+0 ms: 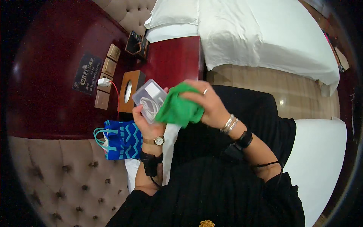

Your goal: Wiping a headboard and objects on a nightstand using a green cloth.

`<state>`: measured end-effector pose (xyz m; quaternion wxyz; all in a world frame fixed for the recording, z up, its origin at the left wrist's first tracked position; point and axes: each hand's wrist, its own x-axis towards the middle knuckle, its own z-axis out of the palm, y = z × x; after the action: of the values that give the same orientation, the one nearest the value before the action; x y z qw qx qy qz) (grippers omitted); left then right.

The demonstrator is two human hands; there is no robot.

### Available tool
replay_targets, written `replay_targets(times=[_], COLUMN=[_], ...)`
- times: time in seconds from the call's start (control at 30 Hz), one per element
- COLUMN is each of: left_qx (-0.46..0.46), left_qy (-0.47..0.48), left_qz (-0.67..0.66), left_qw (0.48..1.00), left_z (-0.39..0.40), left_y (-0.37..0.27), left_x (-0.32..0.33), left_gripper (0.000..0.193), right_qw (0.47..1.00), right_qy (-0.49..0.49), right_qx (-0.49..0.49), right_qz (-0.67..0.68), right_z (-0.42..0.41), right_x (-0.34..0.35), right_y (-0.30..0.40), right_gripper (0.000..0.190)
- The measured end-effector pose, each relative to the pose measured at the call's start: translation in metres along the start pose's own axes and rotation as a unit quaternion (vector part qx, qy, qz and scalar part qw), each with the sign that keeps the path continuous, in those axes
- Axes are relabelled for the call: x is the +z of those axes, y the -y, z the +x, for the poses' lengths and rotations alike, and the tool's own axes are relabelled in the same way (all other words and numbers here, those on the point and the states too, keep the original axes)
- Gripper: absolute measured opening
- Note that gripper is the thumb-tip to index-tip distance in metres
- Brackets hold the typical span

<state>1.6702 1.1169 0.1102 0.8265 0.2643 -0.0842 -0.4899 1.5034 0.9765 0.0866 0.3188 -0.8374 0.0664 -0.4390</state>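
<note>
A clear plastic box (138, 97) rests in my left hand (147, 124), its thumb over the near edge and fingertips showing at the far side. Inside the box lie a coiled white cable (150, 106) and a white block (153, 90), perhaps a charger. My right hand (208, 103) grips a bunched green cloth (180, 109), slightly blurred, just right of the box. The cloth overlaps the box's right edge in this view; whether they touch, I cannot tell.
A tissue box (124, 98) stands beyond my left hand, near a dark red bedside cabinet (174, 59). A white charger (104, 82) with a red cable is plugged into the wall panel. A blue patterned bag (124, 142) sits at left. Beds (283, 34) with white linen lie ahead and beneath me.
</note>
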Motion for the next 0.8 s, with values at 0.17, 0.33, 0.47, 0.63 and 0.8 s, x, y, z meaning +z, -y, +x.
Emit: replay_targets(times=[0.17, 0.33, 0.47, 0.63, 0.8], left_qx=[-0.013, -0.002, -0.039, -0.023, -0.092], left_qy=[-0.020, -0.126, -0.131, -0.169, -0.102], left_qz=[0.023, 0.016, 0.013, 0.012, 0.006], left_qw=[0.999, 0.992, 0.991, 0.985, 0.991], left_z=[0.006, 0.015, 0.026, 0.032, 0.061], left_y=[-0.003, 0.005, 0.014, 0.010, 0.024], left_x=[-0.012, -0.059, -0.071, -0.079, -0.080], left_gripper=[0.066, 0.046, 0.043, 0.040, 0.041], right_qw=[0.971, 0.950, 0.897, 0.954, 0.878], right_qy=[-0.044, 0.141, 0.279, 0.064, -0.035], right_qx=[0.235, 0.275, 0.265, 0.261, 0.397], right_qz=[0.030, -0.042, -0.220, -0.131, 0.266], right_z=[0.018, 0.049, -0.002, 0.000, -0.007], right_x=[0.022, 0.083, 0.119, 0.137, 0.110], right_y=[-0.069, -0.119, -0.164, -0.108, -0.086], right_gripper=[0.039, 0.048, 0.072, 0.051, 0.037])
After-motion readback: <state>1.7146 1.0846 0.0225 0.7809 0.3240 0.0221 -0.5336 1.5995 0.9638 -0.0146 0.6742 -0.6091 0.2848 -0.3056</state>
